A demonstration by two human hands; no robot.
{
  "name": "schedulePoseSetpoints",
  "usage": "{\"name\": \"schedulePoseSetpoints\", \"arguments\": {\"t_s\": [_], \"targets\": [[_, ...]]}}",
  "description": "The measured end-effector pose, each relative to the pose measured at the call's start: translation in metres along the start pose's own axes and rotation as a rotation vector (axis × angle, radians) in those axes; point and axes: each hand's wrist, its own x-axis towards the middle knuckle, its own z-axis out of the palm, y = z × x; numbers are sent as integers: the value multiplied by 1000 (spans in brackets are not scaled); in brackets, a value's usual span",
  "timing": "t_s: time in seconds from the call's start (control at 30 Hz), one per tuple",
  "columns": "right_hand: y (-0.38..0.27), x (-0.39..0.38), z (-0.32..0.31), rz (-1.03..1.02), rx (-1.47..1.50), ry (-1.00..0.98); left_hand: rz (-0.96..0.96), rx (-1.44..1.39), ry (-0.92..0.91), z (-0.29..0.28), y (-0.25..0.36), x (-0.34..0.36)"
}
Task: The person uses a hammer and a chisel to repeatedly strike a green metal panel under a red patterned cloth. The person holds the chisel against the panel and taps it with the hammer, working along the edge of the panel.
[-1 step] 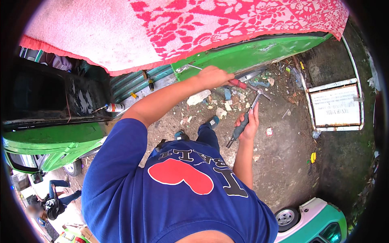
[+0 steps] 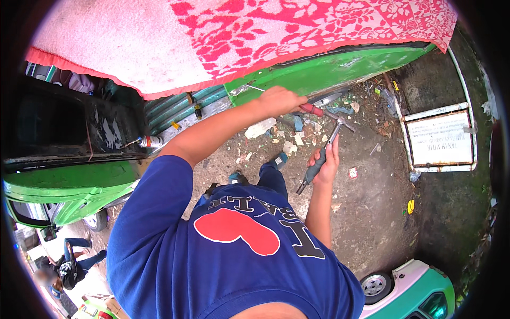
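My left hand [image 2: 280, 102] is closed around a screwdriver with a red handle [image 2: 312, 109]. Its thin metal shaft [image 2: 255, 87] sticks out on the left side of the hand, with the tip at the end of a green car body panel [image 2: 297, 74]. A hammer [image 2: 316, 167] with a grey grip is held in my right hand [image 2: 329, 164]. The hammer's metal head [image 2: 340, 122] is right at the butt of the red handle; whether they touch I cannot tell.
A pink and white floral cloth [image 2: 159, 42] drapes over the green vehicle. A spray can [image 2: 150, 141] and another screwdriver [image 2: 197, 110] lie to the left. Paint flakes and rubble [image 2: 260, 128] litter the ground. A white-framed sign [image 2: 441, 139] is at right; a person [image 2: 71, 268] sits far left.
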Motion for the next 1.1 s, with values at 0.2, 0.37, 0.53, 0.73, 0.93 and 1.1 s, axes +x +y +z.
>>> {"name": "schedulePoseSetpoints", "arguments": {"t_s": [0.2, 0.37, 0.53, 0.73, 0.93, 1.1], "targets": [[2, 6, 1, -12, -4, 10, 25, 6, 32, 5, -11, 6], [4, 6, 0, -30, 7, 7, -31, 15, -2, -1, -7, 8], [2, 11, -1, 31, 52, -52, -2, -4, 35, 6, -16, 11], [-6, 14, -7, 18, 24, -75, 0, -19, 35, 7, -15, 12], [-5, 19, -7, 56, 96, -23, -36, 6, 47, 2, -15, 11], [-6, 18, -11, 26, 77, -88, -22, 8, 44, 2, -18, 11]]}}
